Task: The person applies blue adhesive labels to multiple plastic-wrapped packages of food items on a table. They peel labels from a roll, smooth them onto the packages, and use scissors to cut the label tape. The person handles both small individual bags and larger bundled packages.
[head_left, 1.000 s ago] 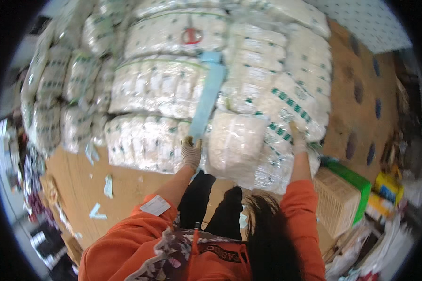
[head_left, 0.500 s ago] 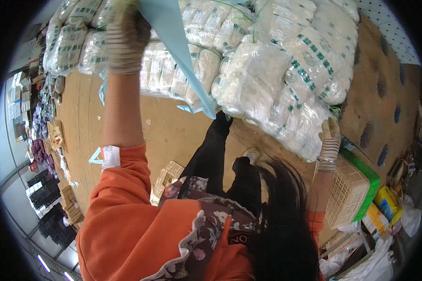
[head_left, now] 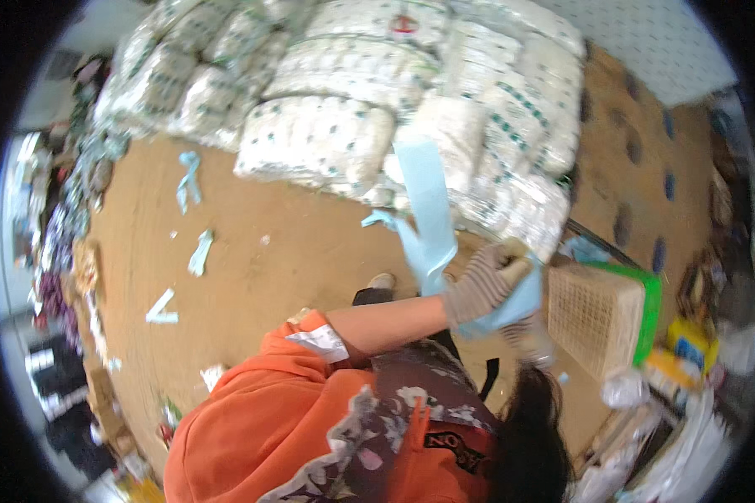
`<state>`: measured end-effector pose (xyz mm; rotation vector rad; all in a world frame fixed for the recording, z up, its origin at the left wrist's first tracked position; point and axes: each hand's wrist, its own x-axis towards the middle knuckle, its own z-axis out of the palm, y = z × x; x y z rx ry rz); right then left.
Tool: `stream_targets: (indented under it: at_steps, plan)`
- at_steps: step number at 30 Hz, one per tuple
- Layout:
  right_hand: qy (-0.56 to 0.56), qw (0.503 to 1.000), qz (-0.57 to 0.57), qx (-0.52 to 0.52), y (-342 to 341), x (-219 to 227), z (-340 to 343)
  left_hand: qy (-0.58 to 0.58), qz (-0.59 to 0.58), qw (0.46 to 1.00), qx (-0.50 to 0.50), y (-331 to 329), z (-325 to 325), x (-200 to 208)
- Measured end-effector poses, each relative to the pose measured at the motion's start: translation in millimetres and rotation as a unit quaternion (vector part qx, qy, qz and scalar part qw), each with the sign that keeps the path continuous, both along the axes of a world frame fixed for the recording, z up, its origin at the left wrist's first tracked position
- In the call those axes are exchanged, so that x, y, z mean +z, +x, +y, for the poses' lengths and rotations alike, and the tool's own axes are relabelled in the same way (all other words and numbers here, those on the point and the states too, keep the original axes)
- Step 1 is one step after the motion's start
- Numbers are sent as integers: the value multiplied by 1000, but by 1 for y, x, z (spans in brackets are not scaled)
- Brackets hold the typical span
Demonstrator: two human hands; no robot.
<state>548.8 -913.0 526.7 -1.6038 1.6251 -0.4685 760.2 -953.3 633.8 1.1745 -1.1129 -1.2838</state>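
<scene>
My left hand [head_left: 488,283], in a striped knit glove, is closed on a long light blue strip [head_left: 428,180] of thin sheet material. One length of the strip stands up in front of the stacked packs, while the rest bunches around my hands. Just below it, close to the crate, my right hand [head_left: 528,339] wears a similar glove; the blue material and my left hand hide its fingers. Behind the strip, clear plastic packs [head_left: 319,138] of whitish contents with green marks are piled in rows.
Blue scraps [head_left: 200,251] lie on the brown floor [head_left: 302,243] at left. To the right stand a beige plastic crate [head_left: 591,314] with a green one [head_left: 648,318] against it, and yellow bags [head_left: 690,348]. A brown panel with dark spots [head_left: 637,159] lies beyond.
My left hand has come down and rightward from the upper left, bringing the blue strip along. My right hand has left the packs' edge and moved lower, beside the left.
</scene>
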Motion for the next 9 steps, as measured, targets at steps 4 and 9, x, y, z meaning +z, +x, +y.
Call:
stream_targets:
  at_steps: [4,9]
  plan:
    - [282,953,-35,-102,25,-38,180,2,-84,988,-127,0,46,-8]
    - [116,857,-383,-326,85,54,172,61,127,905,-402,5,138,-47]
